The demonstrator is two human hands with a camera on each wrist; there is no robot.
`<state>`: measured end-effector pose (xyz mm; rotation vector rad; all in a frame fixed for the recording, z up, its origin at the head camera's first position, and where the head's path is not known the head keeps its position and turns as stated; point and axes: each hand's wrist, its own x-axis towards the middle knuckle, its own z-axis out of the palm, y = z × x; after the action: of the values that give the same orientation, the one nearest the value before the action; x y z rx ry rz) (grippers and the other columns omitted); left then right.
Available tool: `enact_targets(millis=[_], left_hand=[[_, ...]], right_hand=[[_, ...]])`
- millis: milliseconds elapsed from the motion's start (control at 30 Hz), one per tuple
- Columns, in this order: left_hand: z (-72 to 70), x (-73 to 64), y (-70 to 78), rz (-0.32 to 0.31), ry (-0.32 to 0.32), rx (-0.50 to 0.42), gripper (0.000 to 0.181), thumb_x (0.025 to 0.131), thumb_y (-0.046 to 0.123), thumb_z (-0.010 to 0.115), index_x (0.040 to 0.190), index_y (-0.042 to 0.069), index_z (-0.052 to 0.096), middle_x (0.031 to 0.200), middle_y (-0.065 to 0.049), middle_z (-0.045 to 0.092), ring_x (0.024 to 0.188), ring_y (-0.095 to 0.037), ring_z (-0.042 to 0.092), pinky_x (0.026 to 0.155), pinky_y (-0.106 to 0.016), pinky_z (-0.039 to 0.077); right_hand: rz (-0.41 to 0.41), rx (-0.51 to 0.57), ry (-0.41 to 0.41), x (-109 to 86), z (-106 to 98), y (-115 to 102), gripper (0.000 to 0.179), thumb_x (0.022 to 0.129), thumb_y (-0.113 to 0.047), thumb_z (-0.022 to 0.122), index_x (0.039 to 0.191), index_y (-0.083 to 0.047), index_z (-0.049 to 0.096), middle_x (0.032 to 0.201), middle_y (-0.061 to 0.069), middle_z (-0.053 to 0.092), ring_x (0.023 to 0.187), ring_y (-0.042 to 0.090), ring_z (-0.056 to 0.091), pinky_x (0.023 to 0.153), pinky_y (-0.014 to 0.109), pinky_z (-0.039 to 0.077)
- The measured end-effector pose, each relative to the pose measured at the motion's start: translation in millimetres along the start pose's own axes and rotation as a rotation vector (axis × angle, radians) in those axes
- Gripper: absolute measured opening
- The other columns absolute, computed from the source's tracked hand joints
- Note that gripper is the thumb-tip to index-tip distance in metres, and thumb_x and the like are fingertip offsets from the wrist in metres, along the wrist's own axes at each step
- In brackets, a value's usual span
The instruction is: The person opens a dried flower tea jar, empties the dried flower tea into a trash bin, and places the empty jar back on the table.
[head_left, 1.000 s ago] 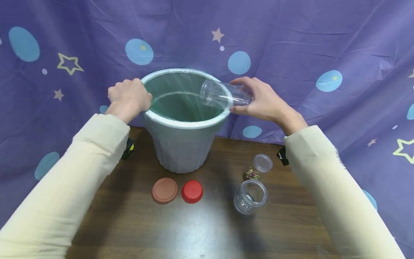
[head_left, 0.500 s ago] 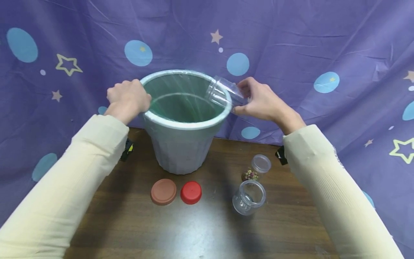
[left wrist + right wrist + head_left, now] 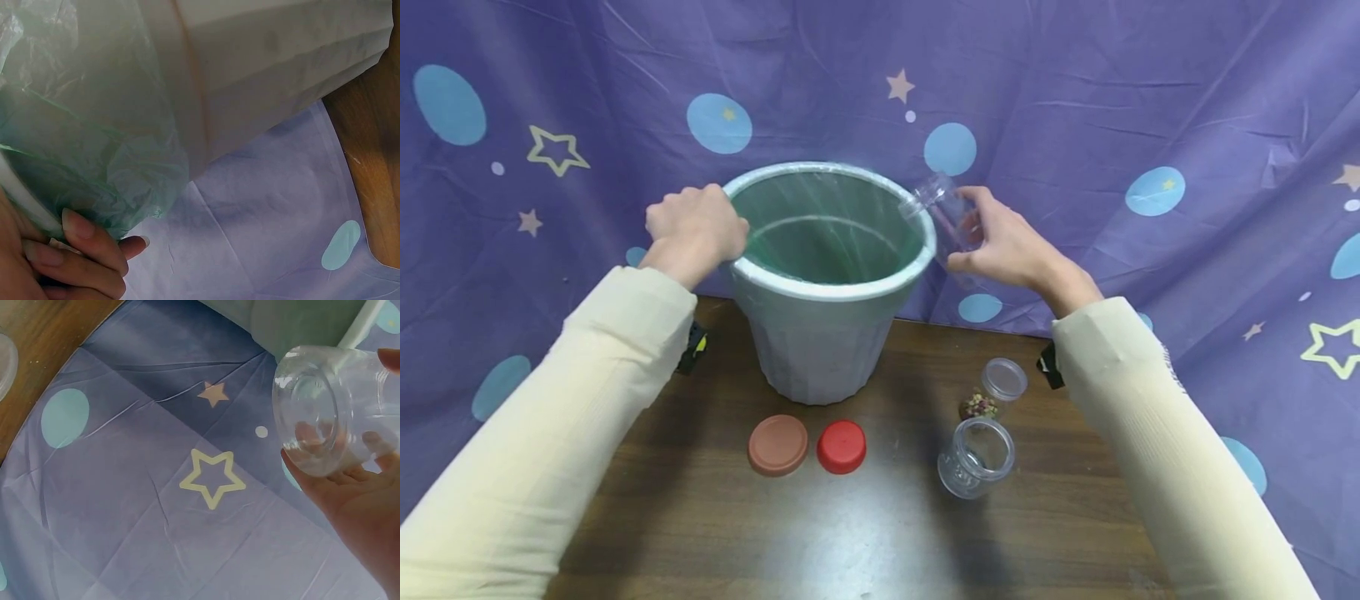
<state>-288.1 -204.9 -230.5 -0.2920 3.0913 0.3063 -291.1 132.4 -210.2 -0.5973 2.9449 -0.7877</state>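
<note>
At the left of a pale green trash bin (image 3: 827, 333), my left hand (image 3: 698, 223) grips the rim. A thin green plastic bag (image 3: 125, 150) lines the bin and hangs over its outside, and in the left wrist view the fingers (image 3: 94, 240) curl by the rim over that bag. My right hand (image 3: 1011, 242) holds a clear jar (image 3: 951, 218) by its sides, just right of the bin. Its mouth tilts up and to the left, overlapping the bin's right rim in the head view. The right wrist view shows the jar's see-through base, with nothing visible inside.
On the brown table (image 3: 760, 542) stand an open clear jar (image 3: 976, 462) and, behind it, a clear-lidded container (image 3: 1004, 379) with dried bits (image 3: 980, 406). A brownish-pink lid (image 3: 778, 446) and a red lid (image 3: 842, 447) lie before the bin. A purple curtain (image 3: 1060, 100) hangs behind.
My right hand has drawn the jar rightward out of the bin's opening and turned its mouth upward. The left hand keeps its grip on the rim.
</note>
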Motion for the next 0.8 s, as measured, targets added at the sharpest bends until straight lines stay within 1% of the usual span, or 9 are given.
enact_targets(millis=[133, 300, 367, 467, 567, 633, 733, 800], left_hand=[[-0.3, 0.0, 0.6, 0.003, 0.003, -0.003, 0.047, 0.098, 0.037, 0.041, 0.114, -0.004, 0.057, 0.123, -0.033, 0.057, 0.111, -0.051, 0.056, 0.087, -0.058, 0.046], [0.3, 0.0, 1.2, 0.007, 0.003, -0.007, 0.044, 0.098, 0.036, 0.041, 0.11, -0.003, 0.057, 0.122, -0.033, 0.058, 0.11, -0.051, 0.056, 0.086, -0.057, 0.046], [0.5, 0.1, 1.3, 0.006, 0.001, -0.008, 0.044, 0.098, 0.037, 0.041, 0.11, -0.002, 0.057, 0.121, -0.033, 0.058, 0.11, -0.05, 0.056, 0.086, -0.057, 0.046], [0.6, 0.8, 0.4, 0.001, 0.002, -0.006, 0.045, 0.098, 0.037, 0.041, 0.112, -0.003, 0.057, 0.123, -0.033, 0.058, 0.111, -0.051, 0.056, 0.086, -0.058, 0.046], [0.4, 1.2, -0.5, 0.001, 0.005, -0.003, 0.047, 0.097, 0.037, 0.041, 0.114, -0.004, 0.057, 0.123, -0.033, 0.058, 0.111, -0.051, 0.056, 0.086, -0.058, 0.047], [0.6, 1.8, -0.7, 0.001, 0.009, -0.004, 0.046, 0.097, 0.037, 0.041, 0.113, -0.004, 0.058, 0.122, -0.033, 0.058, 0.11, -0.051, 0.057, 0.085, -0.058, 0.047], [1.1, 2.0, -0.7, 0.003, 0.007, -0.008, 0.045, 0.097, 0.036, 0.041, 0.111, -0.003, 0.058, 0.12, -0.033, 0.058, 0.109, -0.051, 0.057, 0.084, -0.057, 0.047], [1.4, 2.3, -0.8, 0.0, 0.007, -0.01, 0.044, 0.097, 0.036, 0.041, 0.11, -0.003, 0.058, 0.12, -0.033, 0.059, 0.109, -0.05, 0.057, 0.084, -0.057, 0.047]], right_hand=[[0.003, -0.02, 0.024, 0.2, 2, 3, 0.088, 0.079, -0.022, 0.071, 0.153, -0.01, 0.024, 0.132, 0.02, 0.055, 0.123, 0.035, 0.054, 0.107, 0.052, 0.042], [0.011, -0.04, 0.067, 0.2, 6, 5, 0.085, 0.078, -0.026, 0.073, 0.148, -0.008, 0.03, 0.129, 0.02, 0.059, 0.12, 0.034, 0.056, 0.107, 0.051, 0.042], [0.021, -0.022, 0.078, 0.0, 8, 6, 0.083, 0.077, -0.026, 0.074, 0.146, -0.008, 0.032, 0.128, 0.02, 0.06, 0.119, 0.034, 0.056, 0.107, 0.051, 0.042], [0.035, 0.022, 0.078, -0.5, 12, 8, 0.081, 0.079, -0.029, 0.073, 0.144, -0.008, 0.031, 0.128, 0.018, 0.061, 0.12, 0.033, 0.057, 0.107, 0.051, 0.043], [0.043, 0.066, 0.081, -1.8, 16, 10, 0.074, 0.082, -0.033, 0.071, 0.14, -0.01, 0.033, 0.126, 0.015, 0.062, 0.116, 0.03, 0.059, 0.102, 0.049, 0.046], [0.047, 0.095, 0.087, -2.7, 18, 13, 0.068, 0.084, -0.036, 0.07, 0.136, -0.011, 0.035, 0.121, 0.013, 0.062, 0.112, 0.028, 0.061, 0.098, 0.046, 0.048], [0.054, 0.127, 0.105, -3.7, 21, 16, 0.062, 0.086, -0.043, 0.069, 0.13, -0.012, 0.038, 0.115, 0.009, 0.063, 0.107, 0.025, 0.061, 0.096, 0.043, 0.048], [0.061, 0.15, 0.11, -4.0, 23, 18, 0.064, 0.086, -0.049, 0.067, 0.13, -0.012, 0.039, 0.113, 0.009, 0.063, 0.108, 0.024, 0.061, 0.096, 0.044, 0.047]])
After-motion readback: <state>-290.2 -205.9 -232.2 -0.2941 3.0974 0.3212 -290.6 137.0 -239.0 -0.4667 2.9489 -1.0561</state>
